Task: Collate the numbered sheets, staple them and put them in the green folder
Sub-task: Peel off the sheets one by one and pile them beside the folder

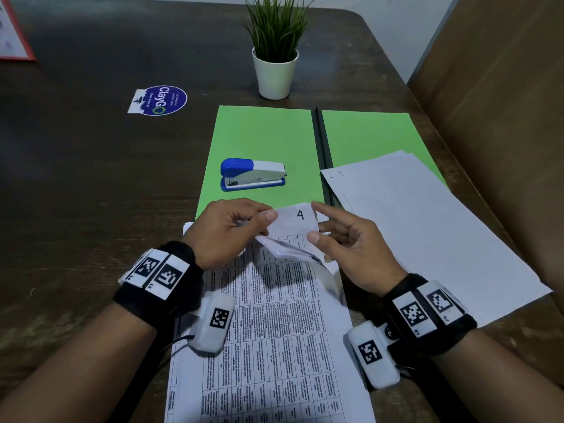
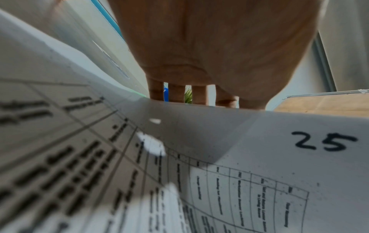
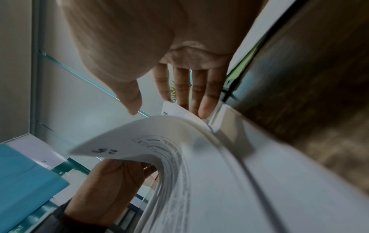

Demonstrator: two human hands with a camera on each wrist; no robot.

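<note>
Two hands work at the far end of a stack of white printed sheets (image 1: 274, 331) lying on the dark brown wooden desk (image 1: 91, 193), seen from the head view. The left hand (image 1: 225, 230) pinches the lifted top corner of the sheets between thumb and curled fingers; the raised corner bears a handwritten "4". The right hand (image 1: 351, 254) has relaxed, spread fingers, with its fingertips touching the right edge of the same corner. Beyond the hands, the open green card folder (image 1: 265, 132) lies flat, with a blue-and-white stapler (image 1: 253, 174) on its left half. A second pile of blank-side white sheets (image 1: 427, 227) overlaps the folder's right half. A green plant in a white pot (image 1: 276, 65) stands behind the folder.

In the left wrist view, the left hand (image 2: 209, 55) is above a curved printed sheet (image 2: 259, 157) marked "25"; the fingertips are hidden behind the paper edge.

In the right wrist view, the right hand (image 3: 159, 55) shows straight fingers (image 3: 207, 97) resting against the bent paper edges, thumb apart. The left hand (image 3: 111, 186) grips the sheets from below.
</note>
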